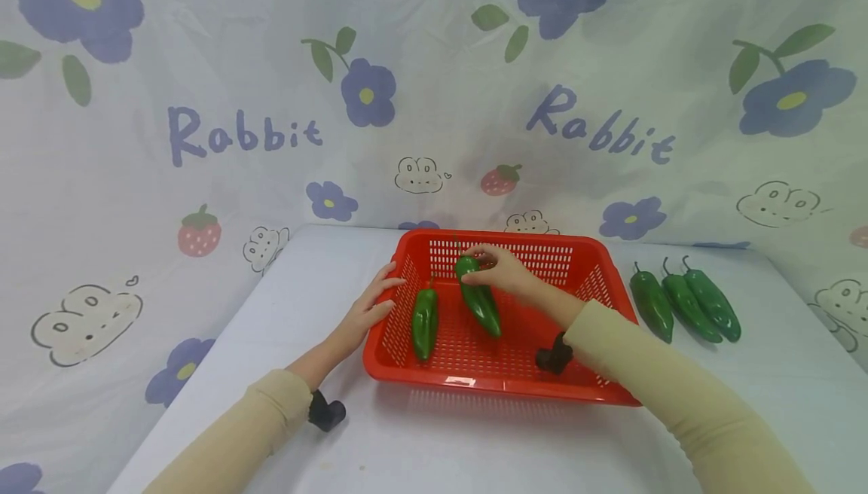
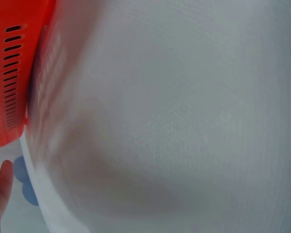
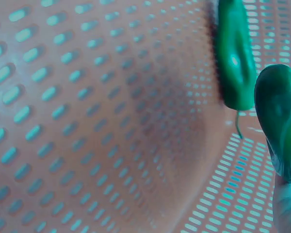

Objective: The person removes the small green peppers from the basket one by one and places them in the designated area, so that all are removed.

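A red plastic basket (image 1: 505,390) with slotted walls stands on the white table. Inside it, along the left wall, lies a green chili pepper (image 1: 424,324), its stem toward the back. My right hand (image 1: 503,274) pinches a second green pepper (image 1: 483,306) near its stem end, over the basket's middle. In the right wrist view this held pepper (image 3: 280,121) shows at the right edge, with the lying pepper (image 3: 235,56) beyond it. Fingers spread, my left hand (image 1: 366,315) rests on the basket's left rim; the left wrist view catches just a fingertip below the basket wall (image 2: 12,73).
Three more green peppers (image 1: 683,304) lie side by side on the table, right of the basket. A patterned cloth (image 1: 420,132) with flowers and rabbits hangs behind the table. Black wrist cameras sit under both sleeves, the right one (image 1: 554,355) over the basket.
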A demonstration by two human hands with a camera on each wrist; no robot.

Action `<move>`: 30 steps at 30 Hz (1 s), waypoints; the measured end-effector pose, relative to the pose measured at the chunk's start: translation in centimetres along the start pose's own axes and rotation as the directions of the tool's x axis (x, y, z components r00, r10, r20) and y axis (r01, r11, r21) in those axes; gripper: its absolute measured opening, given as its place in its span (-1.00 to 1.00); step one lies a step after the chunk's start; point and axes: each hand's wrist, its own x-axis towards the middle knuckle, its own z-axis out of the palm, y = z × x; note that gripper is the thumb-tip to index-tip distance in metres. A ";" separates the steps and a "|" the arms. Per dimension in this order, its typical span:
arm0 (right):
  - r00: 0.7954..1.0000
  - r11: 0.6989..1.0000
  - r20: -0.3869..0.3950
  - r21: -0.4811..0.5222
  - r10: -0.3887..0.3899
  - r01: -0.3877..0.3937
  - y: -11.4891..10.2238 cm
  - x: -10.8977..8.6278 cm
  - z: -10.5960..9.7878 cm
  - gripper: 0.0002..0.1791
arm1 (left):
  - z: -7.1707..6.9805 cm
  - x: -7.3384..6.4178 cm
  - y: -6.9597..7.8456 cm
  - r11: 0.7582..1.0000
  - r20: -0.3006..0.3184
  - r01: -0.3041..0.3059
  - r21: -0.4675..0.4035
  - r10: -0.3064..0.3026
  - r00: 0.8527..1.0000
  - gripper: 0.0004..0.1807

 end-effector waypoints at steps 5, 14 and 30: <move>1.000 1.000 -0.008 0.011 -0.006 0.006 -0.5 -0.5 -0.6 -0.47 | -0.1 0.0 -0.1 1.000 0.002 0.005 -0.013 -0.005 1.000 -0.55; 0.998 0.999 -0.052 0.035 -0.035 0.037 -1.2 -1.1 -2.0 -0.45 | -0.1 -0.1 0.0 0.999 0.008 0.018 -0.030 -0.018 1.000 -0.55; 0.983 0.989 -0.139 0.072 -0.120 0.131 -3.2 -3.3 -5.0 -0.44 | -0.1 -0.1 -0.1 1.000 0.011 0.014 -0.015 -0.014 1.000 -0.54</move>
